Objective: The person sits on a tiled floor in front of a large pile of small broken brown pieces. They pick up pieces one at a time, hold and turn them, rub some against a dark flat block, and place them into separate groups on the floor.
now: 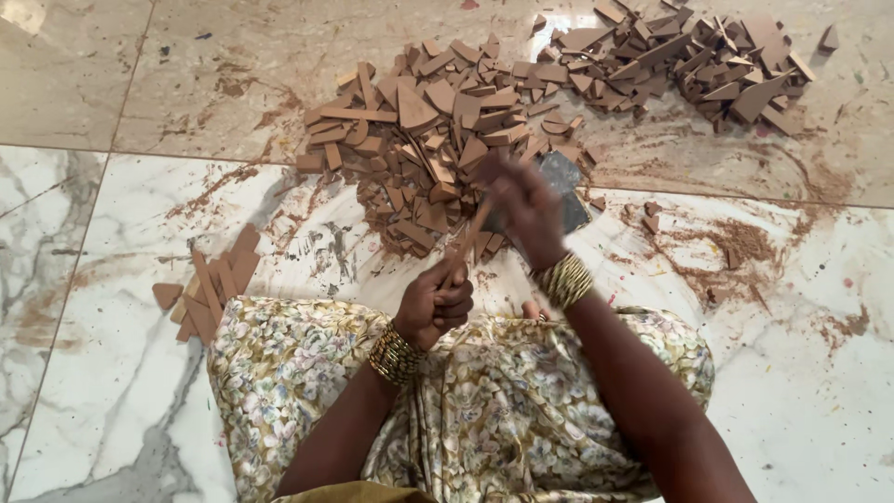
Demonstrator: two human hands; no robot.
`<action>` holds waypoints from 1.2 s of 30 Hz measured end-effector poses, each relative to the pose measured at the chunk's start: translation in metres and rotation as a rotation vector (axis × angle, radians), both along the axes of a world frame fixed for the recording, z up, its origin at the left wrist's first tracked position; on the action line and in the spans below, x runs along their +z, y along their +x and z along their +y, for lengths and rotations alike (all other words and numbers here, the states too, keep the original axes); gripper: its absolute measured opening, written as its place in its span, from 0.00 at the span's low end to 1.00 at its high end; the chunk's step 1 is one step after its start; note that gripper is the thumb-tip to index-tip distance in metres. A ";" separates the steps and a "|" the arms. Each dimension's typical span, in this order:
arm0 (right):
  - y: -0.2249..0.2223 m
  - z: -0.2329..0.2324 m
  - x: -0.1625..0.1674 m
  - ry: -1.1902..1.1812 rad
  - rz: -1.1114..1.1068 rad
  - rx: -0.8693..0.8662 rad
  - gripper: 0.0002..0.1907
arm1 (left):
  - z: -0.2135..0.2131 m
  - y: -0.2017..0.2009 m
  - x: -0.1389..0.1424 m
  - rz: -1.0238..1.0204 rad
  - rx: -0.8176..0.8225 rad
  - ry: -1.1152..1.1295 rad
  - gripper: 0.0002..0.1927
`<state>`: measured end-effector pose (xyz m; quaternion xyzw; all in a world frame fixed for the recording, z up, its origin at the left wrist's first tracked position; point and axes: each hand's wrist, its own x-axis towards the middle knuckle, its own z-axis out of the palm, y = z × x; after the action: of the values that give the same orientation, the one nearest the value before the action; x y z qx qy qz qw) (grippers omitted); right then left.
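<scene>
My left hand [436,303] is closed around the lower end of a thin brown strip of board [468,237] that stands tilted up from it. My right hand [523,207], blurred with motion, grips a flat dark grey blade [564,191] just right of the strip's upper end. Both wrists wear gold bangles. Right behind the hands a large pile of brown board offcuts [428,140] lies on the marble floor.
A second heap of brown pieces [689,61] lies at the far right. A small stack of longer strips [212,284] rests by my left knee. Brown dust [736,247] smears the floor at right. My lap is covered by floral cloth [484,401].
</scene>
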<state>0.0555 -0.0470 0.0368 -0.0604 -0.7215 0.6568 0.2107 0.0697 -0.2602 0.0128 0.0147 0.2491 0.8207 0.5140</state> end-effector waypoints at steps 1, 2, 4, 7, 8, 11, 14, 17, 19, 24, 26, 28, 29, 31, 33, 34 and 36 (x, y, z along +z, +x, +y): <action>0.009 -0.013 -0.006 0.096 0.063 0.078 0.14 | 0.001 -0.003 0.000 -0.004 0.036 0.014 0.24; 0.018 -0.028 -0.011 0.191 0.123 0.158 0.14 | 0.001 -0.005 0.000 -0.009 0.072 0.028 0.24; 0.027 -0.042 -0.018 0.204 0.131 0.240 0.15 | -0.003 -0.008 0.003 -0.066 0.068 0.074 0.22; 0.012 -0.030 -0.018 0.296 0.174 0.165 0.14 | -0.008 -0.006 0.008 0.015 0.054 -0.042 0.22; 0.001 -0.016 -0.015 0.342 0.178 0.110 0.13 | -0.009 -0.003 0.009 0.057 0.049 -0.106 0.23; -0.025 0.035 -0.005 0.212 -0.019 -0.204 0.09 | -0.007 0.006 0.012 0.219 0.024 -0.395 0.25; -0.021 0.051 -0.006 -0.176 -0.025 -0.147 0.08 | 0.000 0.005 0.014 0.418 0.156 -0.548 0.23; -0.009 0.041 -0.009 -0.153 0.022 -0.073 0.10 | 0.010 0.000 0.011 0.464 0.251 -0.654 0.25; -0.006 0.028 -0.009 0.102 0.104 -0.129 0.10 | 0.016 0.001 0.005 0.554 0.310 -0.627 0.29; 0.010 -0.024 -0.013 0.332 0.160 -0.031 0.12 | 0.024 -0.005 -0.023 0.590 0.442 -0.727 0.37; 0.021 -0.050 -0.023 0.381 0.267 0.110 0.11 | 0.023 -0.010 -0.034 0.622 0.556 -0.557 0.39; 0.017 -0.052 -0.031 0.447 0.149 0.073 0.10 | 0.020 -0.008 -0.038 0.580 0.595 -0.601 0.34; 0.012 -0.047 -0.034 0.478 0.090 0.050 0.10 | 0.018 -0.006 -0.038 0.561 0.610 -0.624 0.32; -0.012 -0.009 -0.034 0.513 0.079 -0.189 0.10 | 0.015 0.006 -0.032 0.714 0.524 -0.777 0.31; -0.030 0.034 -0.028 0.623 0.270 -0.330 0.08 | 0.015 0.015 -0.019 0.845 0.491 -0.844 0.31; -0.034 0.048 -0.025 0.319 0.110 -0.333 0.09 | 0.014 0.019 -0.011 0.902 0.502 -0.841 0.29; -0.031 0.062 -0.019 -0.127 -0.009 -0.252 0.10 | 0.014 0.018 0.005 0.981 0.487 -0.907 0.25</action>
<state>0.0249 0.0150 0.0178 -0.1667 -0.6660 0.6692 0.2843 0.0877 -0.2465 0.0174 0.1110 0.7652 0.6263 0.0998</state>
